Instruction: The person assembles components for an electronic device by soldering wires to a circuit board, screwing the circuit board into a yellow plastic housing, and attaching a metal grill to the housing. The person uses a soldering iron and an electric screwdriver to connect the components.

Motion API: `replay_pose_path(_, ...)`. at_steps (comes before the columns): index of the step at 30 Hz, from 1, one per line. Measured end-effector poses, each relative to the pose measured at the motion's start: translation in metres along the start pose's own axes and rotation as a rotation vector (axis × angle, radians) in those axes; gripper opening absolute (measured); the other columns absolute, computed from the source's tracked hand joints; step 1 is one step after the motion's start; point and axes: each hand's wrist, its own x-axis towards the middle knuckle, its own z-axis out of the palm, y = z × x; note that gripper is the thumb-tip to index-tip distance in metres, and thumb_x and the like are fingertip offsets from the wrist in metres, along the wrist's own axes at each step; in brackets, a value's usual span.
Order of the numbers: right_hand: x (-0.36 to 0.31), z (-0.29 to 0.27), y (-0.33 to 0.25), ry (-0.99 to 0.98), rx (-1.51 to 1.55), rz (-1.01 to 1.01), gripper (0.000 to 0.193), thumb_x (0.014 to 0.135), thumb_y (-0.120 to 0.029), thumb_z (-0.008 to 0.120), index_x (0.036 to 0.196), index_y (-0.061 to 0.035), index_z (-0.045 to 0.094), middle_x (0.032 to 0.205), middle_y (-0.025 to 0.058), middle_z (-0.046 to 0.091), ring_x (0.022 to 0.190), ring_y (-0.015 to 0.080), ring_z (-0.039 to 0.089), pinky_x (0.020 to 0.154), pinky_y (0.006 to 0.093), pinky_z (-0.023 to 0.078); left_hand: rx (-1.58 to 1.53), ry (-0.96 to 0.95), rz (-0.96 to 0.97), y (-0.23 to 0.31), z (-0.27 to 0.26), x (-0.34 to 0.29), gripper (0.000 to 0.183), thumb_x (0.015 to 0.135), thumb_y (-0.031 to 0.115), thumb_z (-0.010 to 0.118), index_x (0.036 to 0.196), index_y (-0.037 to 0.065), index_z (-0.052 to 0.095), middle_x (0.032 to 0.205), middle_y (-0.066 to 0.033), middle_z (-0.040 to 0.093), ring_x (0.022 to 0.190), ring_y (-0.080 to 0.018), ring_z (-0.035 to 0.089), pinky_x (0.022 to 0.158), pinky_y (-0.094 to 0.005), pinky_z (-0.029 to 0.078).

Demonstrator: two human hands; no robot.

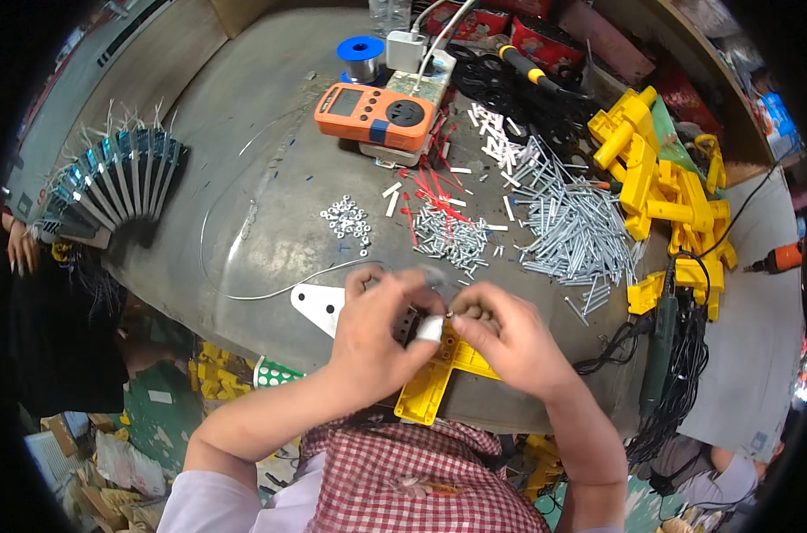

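A: Left hand (pixel 372 324)?
B: One, bare, over the near part of the desk (pixel 270 213); thumb and fingers closed on a small white piece (pixel 430 330), blurred.
A: Right hand (pixel 510 336)?
B: One, bare, just beside the left, thumb and forefinger near each other. Whether they grip anything, cannot tell.
A: Item beneath them?
B: Yellow housing (pixel 423 393), moulded, lying at the near desk edge, partly covered by both hands.
A: To its left?
B: White plate (pixel 314 307), rounded, with dark holes, partly behind the left forearm.
A: Loose hardware?
B: Nuts (pixel 343 213), small, one scattered group. Short screws (pixel 452 240), one heap, red strips (pixel 434 191) lying against it. Long screws (pixel 568 222), one larger heap, farther right. White tubes (pixel 496 142), short lengths, spread beyond the heaps.
A: Equipment, far side?
B: Orange meter (pixel 375 115), with display and round socket; wire spool (pixel 361 60), blue-flanged, behind it.
A: Right side?
B: Yellow parts (pixel 665 191), piled; black cables (pixel 679 400), bundled, hanging by the desk edge.
A: Left side?
B: Dark strips (pixel 123 173), wired, fanned out; beyond them, a co-worker's hand (pixel 21 247).
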Motion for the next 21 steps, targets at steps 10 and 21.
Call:
replay_pose_path(10,-0.005,0.002,0.003,0.046,-0.147,-0.109,0.011,0.083,-0.011,0.058,0.090,-0.0027,0.055,0.078,0.0117,0.060,0.065,0.0253,0.059,0.059,0.0345,0.045,0.196,-0.031,0.039,0.004,-0.023,0.004,0.052,0.060,0.013,0.077,0.107,0.009,0.053,0.107,-0.0087,0.058,0.102,-0.0268,0.054,0.093,-0.0481,0.035)
replay_pose_path(21,-0.005,-0.002,0.005,0.042,-0.123,-0.091,0.013,0.086,-0.014,0.059,0.095,-0.0044,0.057,0.079,0.0115,0.060,0.063,0.0239,0.059,0.059,0.0339,0.046,0.393,-0.625,0.349,-0.066,-0.043,0.055,0.014,0.069,0.007,0.061,0.082,0.002,0.059,0.097,-0.0072,0.056,0.097,-0.0230,0.054,0.080,-0.0319,0.048)
